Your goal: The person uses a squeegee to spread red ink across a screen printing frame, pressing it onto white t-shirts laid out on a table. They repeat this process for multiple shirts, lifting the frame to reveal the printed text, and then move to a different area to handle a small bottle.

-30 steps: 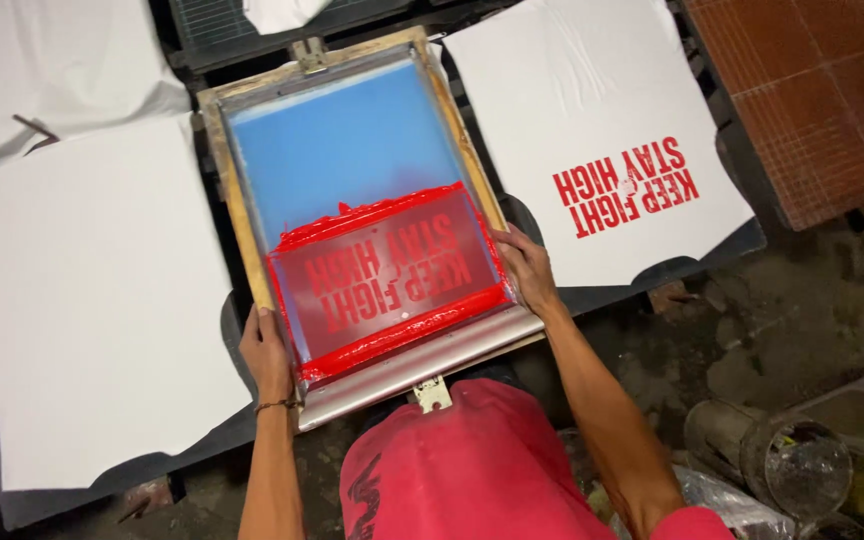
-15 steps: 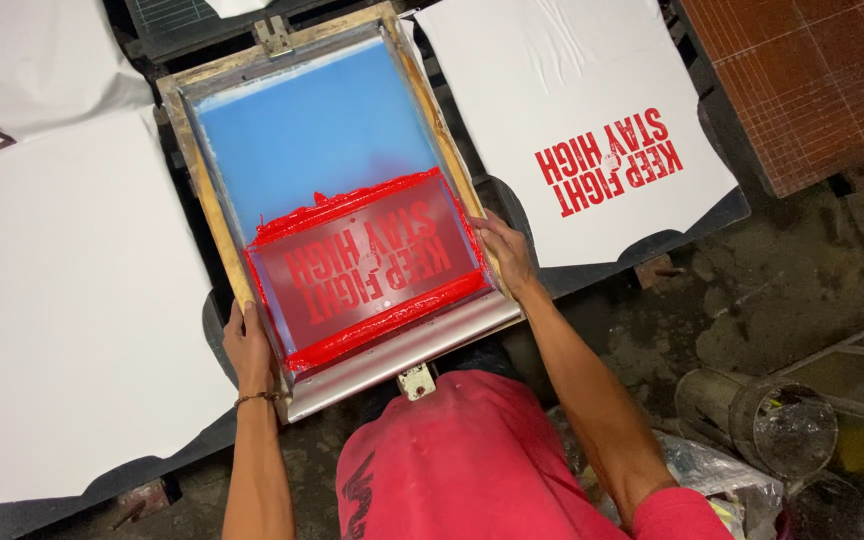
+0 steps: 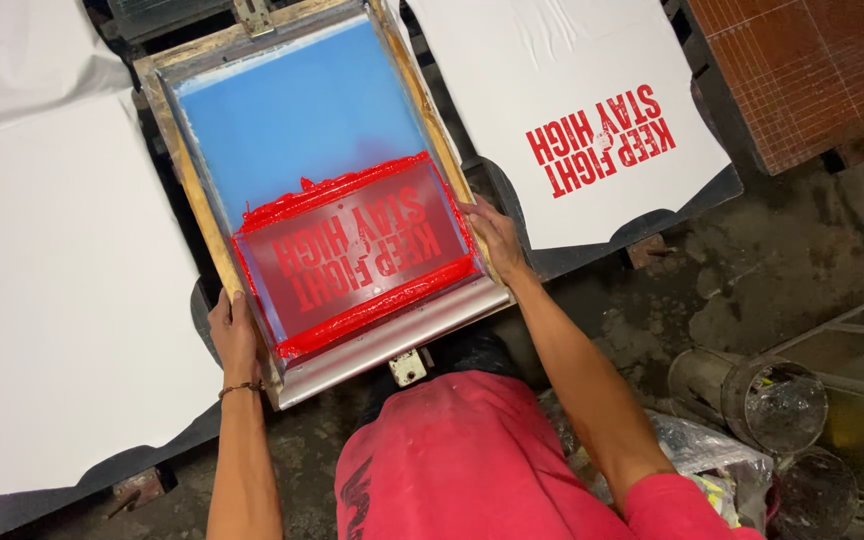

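1. Gripping the screen frame at its near corners, both hands are clamped on it: left hand at 7 o'clock on the wooden side rail, right hand at 4 o'clock on the opposite rail.
2. Screen frame: wooden sides, metal near bar, tilted slightly in the view, centre of the picture, its far end at 12 o'clock.
3. Mesh: blue over the far half; red ink covers the near half, thick along the edges, with block lettering showing through, mirrored.
4. Clip: small metal piece just below the near bar, at 6 o'clock of the frame.
5. Printed shirt: white, at 2 o'clock, lying flat on a dark board just beside the frame, bearing red block lettering.
6. Blank shirt: white, at 9 o'clock, flat on another board, its edge near the left hand.
7. Bracelet: thin band on the left wrist.
8. Red top: worn by the person, at 6 o'clock.
9. Floor: stained concrete at 4 o'clock.
10. Cans: two round containers on the floor at 4 o'clock, well apart from the frame.
11. Tiles: reddish-brown, at 1 o'clock.
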